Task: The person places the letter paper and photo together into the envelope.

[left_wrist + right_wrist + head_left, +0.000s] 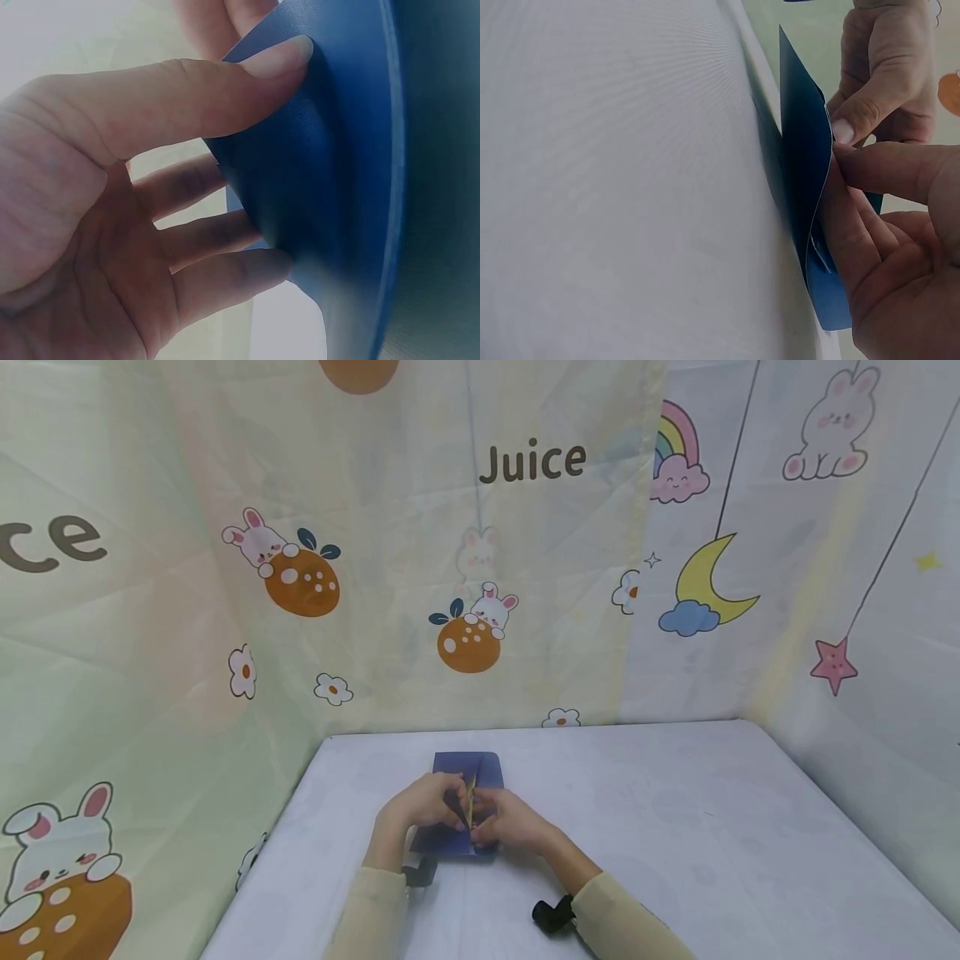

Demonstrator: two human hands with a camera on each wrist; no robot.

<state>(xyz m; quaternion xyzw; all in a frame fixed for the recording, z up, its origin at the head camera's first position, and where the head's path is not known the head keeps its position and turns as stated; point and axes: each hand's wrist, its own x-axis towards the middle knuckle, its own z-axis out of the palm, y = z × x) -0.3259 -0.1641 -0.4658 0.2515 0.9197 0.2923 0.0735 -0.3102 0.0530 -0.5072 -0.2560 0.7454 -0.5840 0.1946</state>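
A dark blue folder-like piece [489, 768] of thin, stiff sheet lies on the table, its middle part lifted. The left hand [426, 802] pinches one raised flap, thumb on one face and fingers behind, as the left wrist view shows on the blue sheet [360, 112]. Opposite it, the right hand [517, 822] pinches another edge between thumb and fingers. Between the hands a narrow yellowish strip [471, 802] shows. In the right wrist view the blue sheet [799, 135] bends upright, and both thumbs nearly meet at its edge. What lies inside is hidden.
The white table [675, 835] extends around the blue piece, widest to the right. Printed cloth curtains [405, 635] enclose its back and sides. A black wrist-worn device [552, 916] sits by the right sleeve, and a dark one [420, 872] by the left.
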